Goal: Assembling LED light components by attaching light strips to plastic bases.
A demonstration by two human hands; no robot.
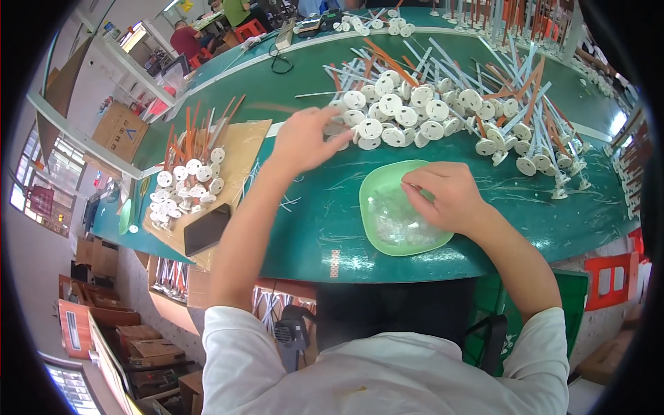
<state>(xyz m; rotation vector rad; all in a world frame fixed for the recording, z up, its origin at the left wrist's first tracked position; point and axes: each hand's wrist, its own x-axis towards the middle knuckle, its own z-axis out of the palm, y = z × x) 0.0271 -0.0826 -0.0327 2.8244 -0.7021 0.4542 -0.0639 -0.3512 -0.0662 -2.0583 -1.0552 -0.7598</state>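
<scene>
My left hand (308, 142) reaches to the left edge of a heap of white round discs on stems (389, 105). Its thumb and fingers close around a white disc (333, 119), smeared by motion, and a blurred orange stem sticks out to the left behind the hand. Over the right side of a light green bowl (370, 225), my right hand (446, 197) has its thumb and forefinger pinched together. Whatever sits in that pinch is too small to make out. Small clear pieces (404, 218) lie in the bowl.
A smaller group of white discs with orange stems (190, 183) lies on cardboard (245, 142) at the left, beside a dark phone (207, 230). Thin white strands (287, 200) are scattered on the green table (311, 235). Racks of upright stems (512, 21) stand at the far right.
</scene>
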